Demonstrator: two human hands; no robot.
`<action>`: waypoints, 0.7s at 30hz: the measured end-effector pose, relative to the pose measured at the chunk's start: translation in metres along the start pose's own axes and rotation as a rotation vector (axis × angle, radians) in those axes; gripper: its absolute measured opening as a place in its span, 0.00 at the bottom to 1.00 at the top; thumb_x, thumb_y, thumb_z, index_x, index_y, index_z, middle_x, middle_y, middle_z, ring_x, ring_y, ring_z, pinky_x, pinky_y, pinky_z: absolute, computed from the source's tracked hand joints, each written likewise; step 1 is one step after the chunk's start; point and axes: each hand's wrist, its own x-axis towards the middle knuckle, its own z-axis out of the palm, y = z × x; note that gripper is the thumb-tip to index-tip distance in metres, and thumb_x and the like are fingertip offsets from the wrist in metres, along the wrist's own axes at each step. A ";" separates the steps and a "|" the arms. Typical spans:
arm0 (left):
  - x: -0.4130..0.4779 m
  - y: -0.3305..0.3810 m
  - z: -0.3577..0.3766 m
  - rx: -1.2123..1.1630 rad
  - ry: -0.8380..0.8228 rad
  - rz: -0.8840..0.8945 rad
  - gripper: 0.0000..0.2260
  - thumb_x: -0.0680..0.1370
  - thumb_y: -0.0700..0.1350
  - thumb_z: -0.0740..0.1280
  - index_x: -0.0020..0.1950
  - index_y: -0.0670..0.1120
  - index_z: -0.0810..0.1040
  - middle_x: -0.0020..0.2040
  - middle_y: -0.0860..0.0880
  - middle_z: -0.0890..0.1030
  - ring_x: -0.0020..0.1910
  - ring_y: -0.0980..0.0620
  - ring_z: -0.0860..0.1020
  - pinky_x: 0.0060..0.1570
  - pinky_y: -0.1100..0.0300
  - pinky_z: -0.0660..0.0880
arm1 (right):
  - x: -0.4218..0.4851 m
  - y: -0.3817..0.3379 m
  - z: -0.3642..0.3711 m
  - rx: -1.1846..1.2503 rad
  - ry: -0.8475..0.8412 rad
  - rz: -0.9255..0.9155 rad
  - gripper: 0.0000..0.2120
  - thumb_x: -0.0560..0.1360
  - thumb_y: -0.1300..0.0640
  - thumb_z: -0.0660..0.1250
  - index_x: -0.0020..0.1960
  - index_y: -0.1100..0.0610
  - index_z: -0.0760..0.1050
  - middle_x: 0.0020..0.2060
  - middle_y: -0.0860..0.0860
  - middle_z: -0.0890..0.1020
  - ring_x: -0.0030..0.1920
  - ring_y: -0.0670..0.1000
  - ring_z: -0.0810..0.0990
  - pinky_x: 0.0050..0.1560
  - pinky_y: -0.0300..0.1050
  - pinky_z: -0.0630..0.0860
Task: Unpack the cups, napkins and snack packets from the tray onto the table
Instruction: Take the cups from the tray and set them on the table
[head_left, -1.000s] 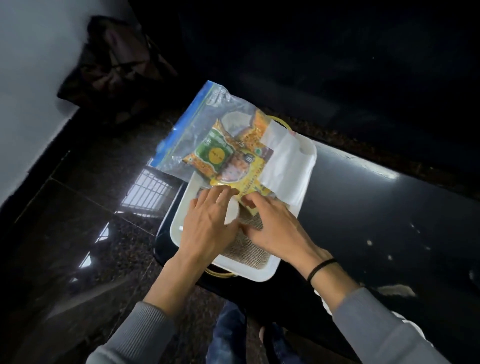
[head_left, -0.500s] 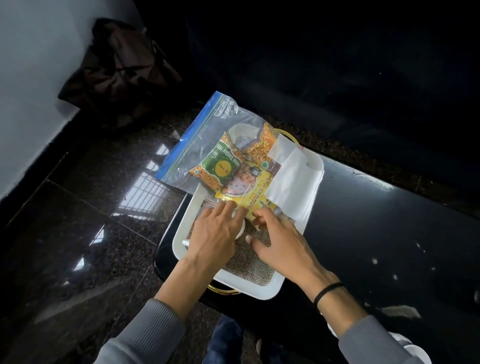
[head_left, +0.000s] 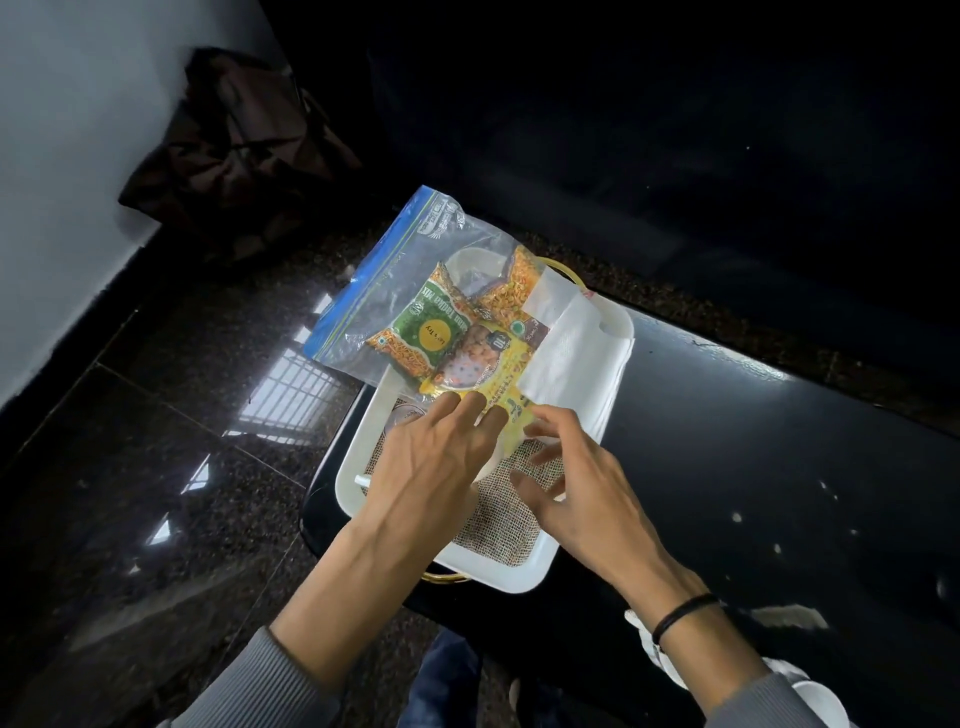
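A clear plastic zip bag with a blue strip (head_left: 374, 291), hanging over the far rim of the white flat tray (head_left: 519, 577). At its near end, a green snack packet (head_left: 434, 330) touching a yellow snack packet (head_left: 491, 376). Left hand (head_left: 431, 467) flat, fingers straight, tips on the yellow packet. Right hand (head_left: 582, 493) beside it, fingers loose and spread, holding nothing. Behind, a white paper napkin (head_left: 566, 353) on the tray; under all, a black shiny table (head_left: 779, 467).
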 end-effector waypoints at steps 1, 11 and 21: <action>0.000 0.003 -0.004 -0.047 0.035 0.002 0.28 0.74 0.46 0.70 0.74 0.54 0.67 0.67 0.55 0.73 0.63 0.52 0.72 0.41 0.55 0.79 | -0.002 0.002 -0.002 0.039 0.016 0.009 0.30 0.76 0.52 0.74 0.71 0.43 0.63 0.63 0.40 0.78 0.58 0.43 0.81 0.52 0.49 0.83; 0.008 0.053 -0.005 -0.885 0.240 -0.277 0.31 0.62 0.58 0.81 0.61 0.53 0.77 0.52 0.56 0.81 0.50 0.56 0.80 0.43 0.66 0.77 | -0.041 0.034 -0.035 0.599 0.152 0.251 0.14 0.75 0.42 0.68 0.60 0.40 0.78 0.55 0.42 0.86 0.56 0.46 0.85 0.55 0.51 0.82; 0.009 0.129 0.026 -0.986 0.247 -0.041 0.28 0.66 0.53 0.80 0.63 0.50 0.76 0.57 0.56 0.76 0.57 0.60 0.76 0.49 0.54 0.81 | -0.061 0.058 -0.072 0.969 0.198 0.507 0.30 0.68 0.30 0.74 0.57 0.54 0.85 0.50 0.56 0.89 0.50 0.54 0.89 0.42 0.42 0.83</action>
